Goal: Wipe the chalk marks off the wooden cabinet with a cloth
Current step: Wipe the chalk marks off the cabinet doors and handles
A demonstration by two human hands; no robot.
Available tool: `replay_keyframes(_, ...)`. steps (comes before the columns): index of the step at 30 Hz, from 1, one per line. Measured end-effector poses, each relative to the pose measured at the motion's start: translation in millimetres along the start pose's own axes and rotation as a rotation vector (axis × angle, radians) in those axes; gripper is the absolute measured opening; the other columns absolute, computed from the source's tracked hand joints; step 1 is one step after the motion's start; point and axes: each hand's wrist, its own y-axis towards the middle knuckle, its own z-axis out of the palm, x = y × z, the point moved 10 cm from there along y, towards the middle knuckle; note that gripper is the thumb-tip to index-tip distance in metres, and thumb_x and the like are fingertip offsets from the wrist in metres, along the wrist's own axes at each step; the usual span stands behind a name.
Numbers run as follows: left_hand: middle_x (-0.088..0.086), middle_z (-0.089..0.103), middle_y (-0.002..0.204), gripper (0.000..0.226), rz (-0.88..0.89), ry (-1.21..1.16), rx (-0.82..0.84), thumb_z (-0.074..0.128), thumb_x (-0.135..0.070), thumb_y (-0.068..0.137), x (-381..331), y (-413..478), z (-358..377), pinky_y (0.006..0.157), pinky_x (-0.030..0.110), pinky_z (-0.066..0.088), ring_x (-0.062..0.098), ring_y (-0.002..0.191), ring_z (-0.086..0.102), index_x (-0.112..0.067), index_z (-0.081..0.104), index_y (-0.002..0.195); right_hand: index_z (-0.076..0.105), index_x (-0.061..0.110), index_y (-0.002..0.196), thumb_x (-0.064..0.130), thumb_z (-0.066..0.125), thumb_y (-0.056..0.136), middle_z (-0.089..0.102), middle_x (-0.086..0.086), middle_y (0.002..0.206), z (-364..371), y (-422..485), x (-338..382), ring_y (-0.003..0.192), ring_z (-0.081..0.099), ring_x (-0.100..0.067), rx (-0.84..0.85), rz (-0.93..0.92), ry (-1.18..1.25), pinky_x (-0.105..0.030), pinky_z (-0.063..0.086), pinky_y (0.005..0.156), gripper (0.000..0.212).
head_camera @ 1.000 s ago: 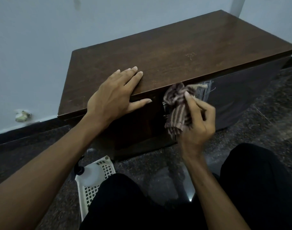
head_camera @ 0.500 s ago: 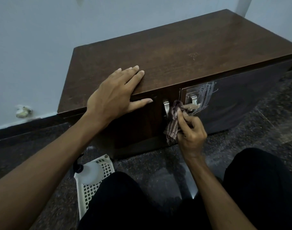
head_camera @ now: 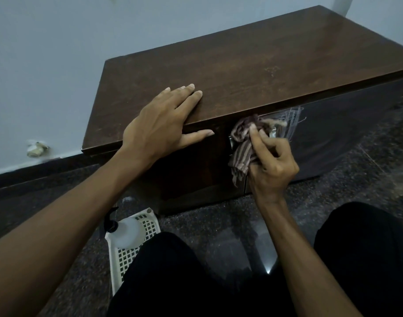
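A low dark wooden cabinet (head_camera: 253, 72) stands against the pale wall. White chalk marks (head_camera: 294, 121) streak the top left corner of its right door. My right hand (head_camera: 271, 163) grips a striped brown cloth (head_camera: 244, 143) and presses it against the door beside the marks, covering the metal handles. My left hand (head_camera: 164, 126) lies flat on the cabinet's front top edge, fingers spread, thumb hanging over the front.
A white plastic basket (head_camera: 125, 255) holding a clear bottle with a black pump (head_camera: 127, 232) sits on the dark speckled floor at my left knee. My legs in black trousers fill the lower frame. The wall runs close behind the cabinet.
My right hand has moved the cloth up from below the handles to the door's top edge, over the left part of the chalk marks. My left hand stays put.
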Motion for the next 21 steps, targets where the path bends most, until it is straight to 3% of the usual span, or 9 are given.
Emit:
replay_keyframes(5,0.015,0.049,0.148,0.08,0.007,0.002,-0.031,0.046,-0.069,0.094,-0.8,0.9,-1.0,0.116,0.045,0.036,0.028,0.136,0.049,-0.006,0.048,0.144,0.073,0.009,0.112,-0.012,0.071,0.083,0.062,-0.007,0.08,4.8,-0.5,2.6,0.073,0.06,-0.013,-0.001,-0.055,-0.023,-0.019,0.05,0.063,0.036)
replay_keyframes(9,0.015,0.048,0.149,0.081,0.009,0.002,-0.016,0.043,-0.07,0.095,-0.5,1.4,-1.1,0.117,0.045,0.036,0.027,0.137,0.048,-0.006,0.047,0.145,0.072,0.004,0.113,-0.009,0.059,0.092,0.061,-0.009,0.078,8.3,-22.4,-8.1,0.07,0.063,-0.019,0.041,-0.049,-0.022,-0.024,0.055,0.064,0.028)
replay_keyframes(13,0.015,0.048,0.15,0.081,0.005,-0.002,-0.007,0.043,-0.07,0.094,-1.1,1.3,-1.7,0.117,0.045,0.035,0.027,0.137,0.047,-0.007,0.046,0.145,0.073,0.004,0.113,-0.008,0.059,0.092,0.062,-0.01,0.075,10.3,-42.2,-21.6,0.064,0.059,-0.021,0.106,-0.022,-0.058,-0.03,0.054,0.057,0.028)
replay_keyframes(17,0.014,0.047,0.15,0.083,-0.006,-0.023,0.01,0.043,-0.071,0.093,-0.9,1.3,-2.1,0.118,0.045,0.034,0.027,0.138,0.047,-0.007,0.046,0.146,0.072,0.007,0.117,-0.009,0.056,0.088,0.065,-0.008,0.082,17.1,-67.9,-34.6,0.071,0.062,-0.023,0.218,0.03,-0.079,-0.035,0.055,0.057,0.037)
replay_keyframes(19,0.014,0.046,0.151,0.083,-0.016,-0.035,0.024,0.044,-0.071,0.093,0.3,2.0,-1.9,0.118,0.045,0.033,0.027,0.139,0.045,-0.008,0.045,0.147,0.071,0.01,0.12,-0.008,0.058,0.082,0.066,-0.006,0.086,17.3,-75.1,-37.7,0.074,0.063,-0.022,0.268,0.068,-0.08,-0.033,0.054,0.057,0.044)
replay_keyframes(21,0.013,0.045,0.152,0.084,-0.026,-0.051,0.048,0.043,-0.072,0.092,1.3,2.5,-0.7,0.119,0.045,0.031,0.026,0.14,0.043,-0.009,0.043,0.148,0.07,0.011,0.121,-0.01,0.06,0.074,0.065,-0.004,0.087,16.1,-79.6,-37.0,0.074,0.06,-0.016,0.295,0.14,-0.075,-0.022,0.048,0.059,0.052)
